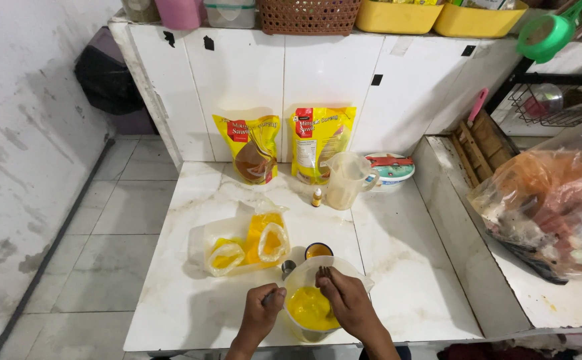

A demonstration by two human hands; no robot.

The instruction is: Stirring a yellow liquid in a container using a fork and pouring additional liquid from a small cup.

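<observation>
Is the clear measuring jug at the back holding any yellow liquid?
No: the clear measuring jug looks empty, while the yellow liquid sits in the container between the left hand and right hand.

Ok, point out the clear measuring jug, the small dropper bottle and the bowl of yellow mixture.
Clear measuring jug (344, 181): head view, on its side wall.
Small dropper bottle (317, 198): head view, on its amber body.
Bowl of yellow mixture (310, 309): head view, on the yellow mixture between the two hands.

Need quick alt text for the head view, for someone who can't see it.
Two hands work at a clear jug of yellow liquid on a white marble counter: the left hand steadies its side, the right hand dips a dark utensil in. Behind stand two yellow pouches and an empty measuring jug.
</observation>
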